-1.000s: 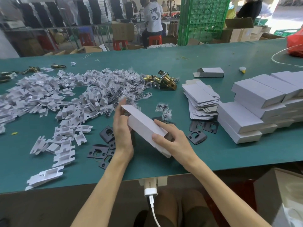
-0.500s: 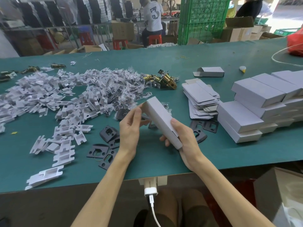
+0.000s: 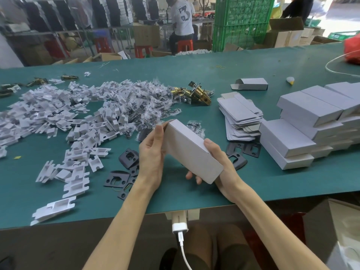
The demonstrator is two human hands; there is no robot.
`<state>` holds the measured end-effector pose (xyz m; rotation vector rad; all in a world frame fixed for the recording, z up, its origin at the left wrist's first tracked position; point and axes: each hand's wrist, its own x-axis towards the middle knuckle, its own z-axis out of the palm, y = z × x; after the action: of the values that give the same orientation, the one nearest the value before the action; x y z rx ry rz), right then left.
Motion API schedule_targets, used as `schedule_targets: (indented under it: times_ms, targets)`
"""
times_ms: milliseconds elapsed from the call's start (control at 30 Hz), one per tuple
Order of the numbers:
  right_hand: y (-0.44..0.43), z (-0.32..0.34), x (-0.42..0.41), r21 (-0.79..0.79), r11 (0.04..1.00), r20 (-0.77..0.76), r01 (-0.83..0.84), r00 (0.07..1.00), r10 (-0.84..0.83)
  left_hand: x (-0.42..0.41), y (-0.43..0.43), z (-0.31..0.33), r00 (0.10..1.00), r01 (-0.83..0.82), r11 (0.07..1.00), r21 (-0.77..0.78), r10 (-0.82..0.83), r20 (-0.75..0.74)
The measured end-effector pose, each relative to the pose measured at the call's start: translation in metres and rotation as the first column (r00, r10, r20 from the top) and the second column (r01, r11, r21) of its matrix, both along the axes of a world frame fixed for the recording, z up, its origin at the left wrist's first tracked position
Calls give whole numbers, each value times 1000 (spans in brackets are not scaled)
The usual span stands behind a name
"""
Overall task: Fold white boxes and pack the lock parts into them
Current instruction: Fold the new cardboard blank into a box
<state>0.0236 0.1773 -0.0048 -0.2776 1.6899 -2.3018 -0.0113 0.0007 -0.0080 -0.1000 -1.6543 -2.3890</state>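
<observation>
Above the green table, both hands hold one white box tilted. Right hand grips its near end; left hand pinches its far end.

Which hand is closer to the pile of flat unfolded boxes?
Right. The right hand grips the white box just left of the flat box stack, nearer the person; the left hand holds the box's other end, farther left.

Green-topped bench, green crate stack & red stools behind, cardboard ctns, daylight top rt.
</observation>
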Motion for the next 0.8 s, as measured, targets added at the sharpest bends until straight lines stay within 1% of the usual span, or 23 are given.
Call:
schedule_targets:
  times_ms: [133,233,300,367,433,500,600,633,700,800]
  targets:
    - [-2,0,1,12,999,15,-38,999,38,-1,0,-4,999,42,999,-34,-42,-9]
    - [-3,-4,1,19,999,9,-46,999,46,-2,1,-6,1000,31,999,-42,-31,3]
    - [-4,-5,0,26,999,16,-44,999,43,-2,2,-7,1000,-14,1000,-19,15,7]
    - [-2,-6,-3,-57,998,41,-27,999,29,-4,-1,-8,994,-100,995,25,99,39]
    - [0,-8,-5,-130,991,35,-22,999,27,-7,-4,-10,982,-180,980,88,174,71]
    - [-1,-9,-6,-138,990,18,23,1000,-21,-9,-7,-12,975,-215,973,79,210,71]
    - [-6,-13,-5,-35,979,-26,203,979,-204,-9,-5,-12,978,-197,980,26,195,74]
    - [-6,-15,-5,-30,964,-34,264,964,-265,-9,-4,-12,979,-186,982,19,184,88]
    - [-5,-18,-5,-95,940,-9,327,944,-329,-9,-4,-11,983,-142,990,17,139,116]
    - [-2,-13,-2,-143,935,16,326,945,-327,-6,-3,-10,993,-52,999,3,51,109]
